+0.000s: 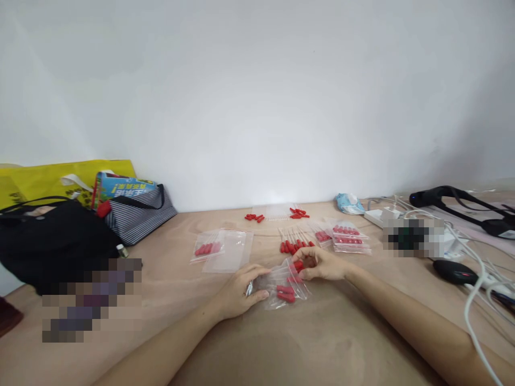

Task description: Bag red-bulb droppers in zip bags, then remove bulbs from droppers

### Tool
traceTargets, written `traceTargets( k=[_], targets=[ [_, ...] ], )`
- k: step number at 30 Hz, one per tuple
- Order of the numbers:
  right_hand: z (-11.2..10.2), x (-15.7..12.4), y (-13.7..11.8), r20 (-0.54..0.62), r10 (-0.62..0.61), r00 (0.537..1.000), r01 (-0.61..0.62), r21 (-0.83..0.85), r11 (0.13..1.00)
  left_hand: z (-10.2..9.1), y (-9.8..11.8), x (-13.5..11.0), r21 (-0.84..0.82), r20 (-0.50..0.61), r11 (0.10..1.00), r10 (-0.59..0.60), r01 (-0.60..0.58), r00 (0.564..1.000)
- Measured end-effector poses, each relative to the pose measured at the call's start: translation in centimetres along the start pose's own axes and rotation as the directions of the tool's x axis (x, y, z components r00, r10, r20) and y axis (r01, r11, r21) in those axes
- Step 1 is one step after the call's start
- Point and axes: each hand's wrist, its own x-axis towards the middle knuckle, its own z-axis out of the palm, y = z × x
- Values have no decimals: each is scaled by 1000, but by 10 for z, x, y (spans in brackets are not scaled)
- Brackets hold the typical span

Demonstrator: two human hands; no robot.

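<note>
My left hand [240, 292] pinches the left side of a clear plastic bag [274, 277], its thumb on the near side. Inside or under the film show several red-tipped pieces [285, 292]. My right hand [324, 264] is closed at the bag's right edge, thumb and forefinger around a red-tipped stick [298, 266], partly hidden by the fingers. Just beyond that hand lies a row of red-tipped sticks [295, 241] with pale shafts pointing away. Flat clear bags [231, 257] lie beyond my left hand, one with several red tips [207, 249] in it.
Filled bags [349, 240] are stacked at right, before a blue packet [349, 203]. More red-tipped sticks [300, 213] and red pieces [254, 217] lie near the wall. Cables [470, 300] and a black headset [454, 206] occupy the right; a black bag [52, 236] and striped bag [139, 217] the left.
</note>
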Motion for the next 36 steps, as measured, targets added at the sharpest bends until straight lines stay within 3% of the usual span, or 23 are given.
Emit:
traceTargets(
  k=[9,15,20,25,31,34,36],
  targets=[
    [18,3,1,-34,-108,994,103,-105,989,0,0,1,3,4,1000,-2,2,1000],
    [-10,-1,-1,-79,-53,995,43,-120,992,-1,1,1,-5,-2,1000,-26,26,1000],
    [-39,-11,-4,-83,62,995,-61,13,998,-2,0,1,-8,2,999,-36,36,999],
    [-43,-11,-2,-137,136,981,-127,74,989,-2,1,2,-13,-5,999,-37,37,999],
    [-56,-16,-14,-238,42,970,-31,48,998,-2,1,2,-4,1,999,-48,48,999],
    [-72,-24,-21,-371,-29,928,57,65,996,-2,0,2,-4,-4,999,-46,46,999],
    [-77,-25,-22,-519,-107,848,143,29,989,-2,0,2,-3,-3,999,-37,37,999]
  ],
)
